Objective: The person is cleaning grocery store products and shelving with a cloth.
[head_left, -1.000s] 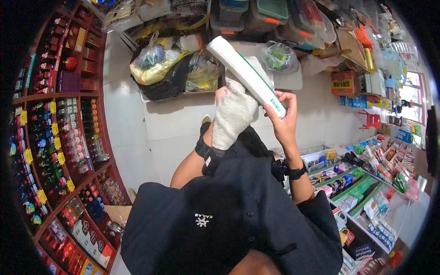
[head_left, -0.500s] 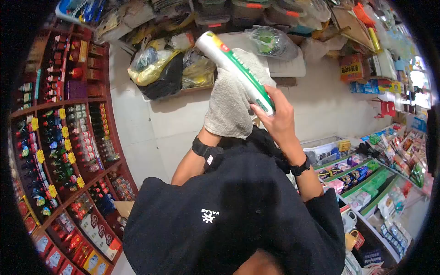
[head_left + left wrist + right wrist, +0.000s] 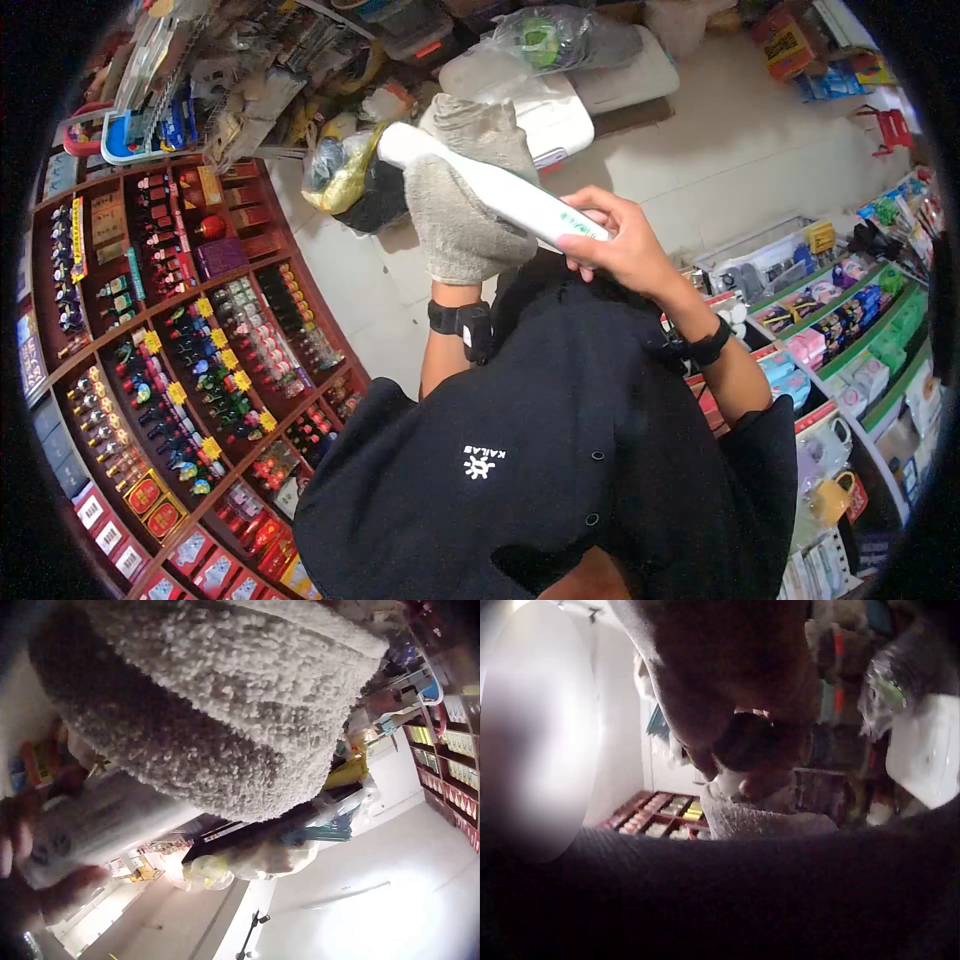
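Observation:
A long white tube (image 3: 500,195) with green print near its close end lies slanted in front of the person's chest. Fingers and thumb of the right hand (image 3: 615,240) pinch that close end. A grey terry towel (image 3: 460,225) covers the left hand, with only the left wrist (image 3: 457,294) bare below it. Through the towel, the left hand grips the middle of the tube, cloth showing on both sides of it. In the left wrist view the towel (image 3: 240,712) fills the upper part, with the tube (image 3: 112,825) below it.
Shelves of bottles (image 3: 200,360) stand on the left. Bagged goods (image 3: 345,175) and a white lidded box (image 3: 550,125) are on the floor ahead. Display compartments of small goods (image 3: 840,330) line the right. A red stool (image 3: 885,130) stands at far right.
The tube has rolled, so its broad green label no longer shows. The towel has come around the tube's middle. The head view has swung left, bringing more bottle shelves in.

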The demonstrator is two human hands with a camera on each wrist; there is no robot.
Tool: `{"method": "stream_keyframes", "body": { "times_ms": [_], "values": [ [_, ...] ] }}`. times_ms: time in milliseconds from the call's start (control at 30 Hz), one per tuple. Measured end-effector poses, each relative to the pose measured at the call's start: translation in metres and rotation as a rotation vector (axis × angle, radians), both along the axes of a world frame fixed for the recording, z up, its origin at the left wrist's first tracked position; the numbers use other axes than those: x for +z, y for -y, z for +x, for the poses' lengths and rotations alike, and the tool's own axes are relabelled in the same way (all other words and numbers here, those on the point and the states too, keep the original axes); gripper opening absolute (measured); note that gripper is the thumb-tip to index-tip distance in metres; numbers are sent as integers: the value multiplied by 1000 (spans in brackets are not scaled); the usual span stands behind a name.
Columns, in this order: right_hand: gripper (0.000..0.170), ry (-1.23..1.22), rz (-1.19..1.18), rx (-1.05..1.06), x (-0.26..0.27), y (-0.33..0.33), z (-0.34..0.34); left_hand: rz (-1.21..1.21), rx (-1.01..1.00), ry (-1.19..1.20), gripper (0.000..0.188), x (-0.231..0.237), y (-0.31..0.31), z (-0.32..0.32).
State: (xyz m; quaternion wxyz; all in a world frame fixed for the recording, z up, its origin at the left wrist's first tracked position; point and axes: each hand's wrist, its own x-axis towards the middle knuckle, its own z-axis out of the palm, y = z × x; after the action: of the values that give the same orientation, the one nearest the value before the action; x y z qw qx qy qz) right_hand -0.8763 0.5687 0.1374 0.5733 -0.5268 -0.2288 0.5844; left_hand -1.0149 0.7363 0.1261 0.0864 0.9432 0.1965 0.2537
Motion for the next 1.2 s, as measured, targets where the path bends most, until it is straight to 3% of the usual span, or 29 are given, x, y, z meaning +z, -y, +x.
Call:
{"method": "stream_keyframes", "body": {
  "times_ms": [33,67,133,200,267,333,433,467,567,700,833,900,967,1000,1067,1100,1133,1200],
  "values": [
    [37,-239,-5,6,-3,-1,0,12,-11,-26,74,8,-1,-14],
    [37,-243,-2,-3,-7,1,-3,24,-23,-45,74,7,-11,-13],
    [35,-501,72,12,-15,-2,-15,44,-40,-77,73,9,-24,-19],
    [34,-476,71,16,-8,-12,-25,58,-33,-109,72,8,-40,-27],
    [36,-166,41,-29,4,-26,-34,75,-18,-137,71,8,-58,-41],
    [40,-83,9,-3,8,-34,-45,97,-18,-152,70,17,-63,-65],
    [48,629,142,-62,14,-48,-72,104,-28,-177,68,9,-85,-75],
    [48,634,136,-58,14,-52,-78,107,-31,-187,68,11,-85,-90],
    [58,1356,243,-111,7,-69,-97,128,-35,-219,66,0,-102,-93],
    [58,1589,210,-72,7,-103,-129,162,-35,-274,64,0,-100,-126],
    [59,1517,234,-109,0,-129,-155,179,-27,-336,63,-15,-108,-145],
    [57,1482,260,-132,-4,-136,-164,76,-14,-227,58,-26,-119,-160],
    [52,1217,238,-173,-8,-137,-171,-33,-5,-118,54,-34,-127,-172],
    [52,1219,237,-174,-6,-138,-174,-84,-6,-62,51,-36,-132,-177],
    [49,634,67,-70,2,-135,-177,-190,-10,52,47,-34,-142,-184],
    [48,194,-43,-23,2,-129,-174,-139,-18,96,49,-26,-145,-189],
    [48,195,-50,-19,0,-124,-173,-147,-14,97,49,-26,-146,-195],
    [47,-194,-102,47,-3,-119,-170,-120,24,-121,46,-28,-150,-200]
  ]
}}
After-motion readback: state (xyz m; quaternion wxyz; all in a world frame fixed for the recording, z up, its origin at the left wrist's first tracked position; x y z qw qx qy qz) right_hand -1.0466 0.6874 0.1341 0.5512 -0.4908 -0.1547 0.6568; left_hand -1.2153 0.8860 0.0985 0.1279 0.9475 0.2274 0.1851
